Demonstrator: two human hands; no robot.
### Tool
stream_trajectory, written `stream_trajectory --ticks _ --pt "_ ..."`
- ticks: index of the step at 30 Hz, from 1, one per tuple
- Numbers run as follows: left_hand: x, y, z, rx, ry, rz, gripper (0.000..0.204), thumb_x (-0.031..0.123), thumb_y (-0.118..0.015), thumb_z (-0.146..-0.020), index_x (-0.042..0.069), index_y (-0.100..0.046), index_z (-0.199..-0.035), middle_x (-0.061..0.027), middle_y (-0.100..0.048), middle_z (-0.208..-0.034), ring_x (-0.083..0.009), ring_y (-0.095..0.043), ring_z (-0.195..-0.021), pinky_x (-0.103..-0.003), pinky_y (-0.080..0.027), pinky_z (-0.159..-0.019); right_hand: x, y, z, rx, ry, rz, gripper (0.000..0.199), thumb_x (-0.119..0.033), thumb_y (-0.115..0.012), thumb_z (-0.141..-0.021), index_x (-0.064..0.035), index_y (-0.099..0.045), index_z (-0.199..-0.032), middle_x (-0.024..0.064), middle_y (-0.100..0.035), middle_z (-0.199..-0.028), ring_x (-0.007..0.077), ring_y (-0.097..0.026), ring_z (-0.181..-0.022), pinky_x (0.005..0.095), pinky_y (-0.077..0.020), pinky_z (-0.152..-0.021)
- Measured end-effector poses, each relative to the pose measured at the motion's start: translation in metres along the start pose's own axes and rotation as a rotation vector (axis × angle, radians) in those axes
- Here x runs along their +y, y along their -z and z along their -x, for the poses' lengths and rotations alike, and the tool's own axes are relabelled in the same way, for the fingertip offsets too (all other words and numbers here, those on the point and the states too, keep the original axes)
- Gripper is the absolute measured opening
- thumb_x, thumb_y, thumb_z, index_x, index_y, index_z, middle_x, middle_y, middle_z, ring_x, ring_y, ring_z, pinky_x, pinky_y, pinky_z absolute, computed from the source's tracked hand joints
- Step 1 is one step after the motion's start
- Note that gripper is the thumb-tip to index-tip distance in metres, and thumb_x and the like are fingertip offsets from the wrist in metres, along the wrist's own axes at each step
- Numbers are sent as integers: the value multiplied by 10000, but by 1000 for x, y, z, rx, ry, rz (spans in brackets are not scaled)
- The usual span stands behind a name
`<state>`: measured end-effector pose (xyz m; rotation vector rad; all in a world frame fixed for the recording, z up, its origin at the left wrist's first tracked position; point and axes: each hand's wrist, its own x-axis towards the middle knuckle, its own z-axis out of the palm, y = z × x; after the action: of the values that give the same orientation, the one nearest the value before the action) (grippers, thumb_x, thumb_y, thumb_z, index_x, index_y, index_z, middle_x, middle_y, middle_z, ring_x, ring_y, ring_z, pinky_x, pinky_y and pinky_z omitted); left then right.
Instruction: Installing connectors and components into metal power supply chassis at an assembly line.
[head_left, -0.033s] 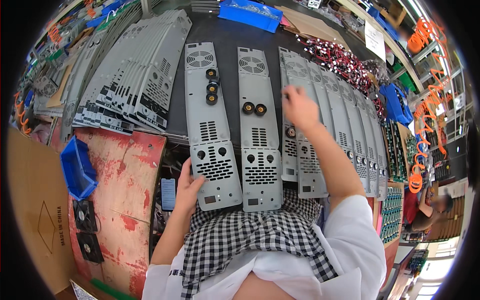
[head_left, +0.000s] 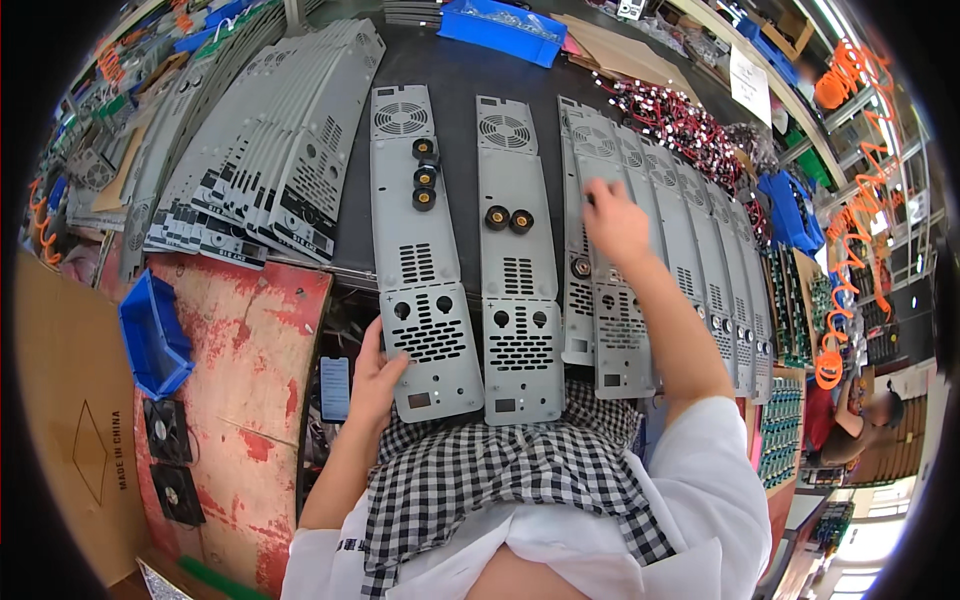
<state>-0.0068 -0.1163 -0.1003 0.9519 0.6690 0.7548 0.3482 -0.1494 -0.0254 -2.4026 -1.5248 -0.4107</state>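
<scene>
My left hand (head_left: 378, 378) grips the lower left edge of a long grey metal panel (head_left: 412, 230), thumb on top. That panel has a fan grille, vent slots and two round holes; several black round terminals (head_left: 424, 177) with brass-coloured centres lie on it. A second grey panel (head_left: 518, 262) lies alongside, bearing two such terminals (head_left: 509, 219). My right hand (head_left: 613, 222) hovers over the grey panels to the right, fingers curled together; a small dark spot shows at the fingertips, too small to name. Below it, a panel (head_left: 578, 310) carries a round fitting (head_left: 580, 267).
Overlapping grey panels (head_left: 700, 240) fan out to the right, and a stack of panels (head_left: 270, 130) stands left. A blue bin (head_left: 500, 30) and a heap of red-black wires (head_left: 680, 120) lie at the back. Another blue bin (head_left: 155, 335), fans (head_left: 168, 430) and a phone (head_left: 335, 388) are at left.
My right hand has shifted slightly right and toward me over the panels. My left hand keeps its hold on the left panel.
</scene>
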Motion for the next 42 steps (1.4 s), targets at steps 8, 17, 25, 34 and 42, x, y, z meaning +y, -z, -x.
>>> stream_trajectory --ticks 8,17,25,34,42 --pt "-6 7 20 -28 53 -6 616 -53 -454 -777 7 -255 -1357 -126 -509 -1199 -166 -531 -1048 -293 -406 -905 32 8 14 22 82 222 285 -298 -619 -770 -187 -582 -1029 105 -562 -909 303 -587 -838 426 -479 -713" --pt "-9 -6 28 -1 48 -28 551 15 -482 -838 31 -258 -1341 -110 -539 -1114 -148 -537 -976 -285 -413 -857 -135 -34 -12 -92 399 -280 409 -264 -724 -651 -108 -587 -1003 78 -597 -885 262 -556 -882 385 -445 -762" --pt "1 12 6 233 -411 -298 270 -13 -598 -794 4 -525 -1053 -27 -523 -853 -62 -501 -684 -187 -429 -606 -149 -31 3 -54 462 -418 359 -123 -699 -660 -89 -546 -983 81 -588 -911 261 -570 -827 379 -443 -706" --pt "49 -29 -8 -69 -802 -866 219 -3 -627 -721 65 -622 -929 -94 -555 -892 -238 -576 -765 -310 -478 -649 -148 26 61 -887 183 -1382 400 -33 -650 -728 -38 -520 -1107 32 -556 -967 111 -544 -828 253 -459 -736" --pt "35 -44 1 -64 -571 -245 176 -44 -642 -721 -8 -620 -892 -106 -584 -1028 -178 -585 -888 -285 -483 -750 -144 28 88 -866 -289 -1776 316 -103 -628 -805 -43 -515 -1095 9 -564 -793 83 -542 -724 230 -461 -654"
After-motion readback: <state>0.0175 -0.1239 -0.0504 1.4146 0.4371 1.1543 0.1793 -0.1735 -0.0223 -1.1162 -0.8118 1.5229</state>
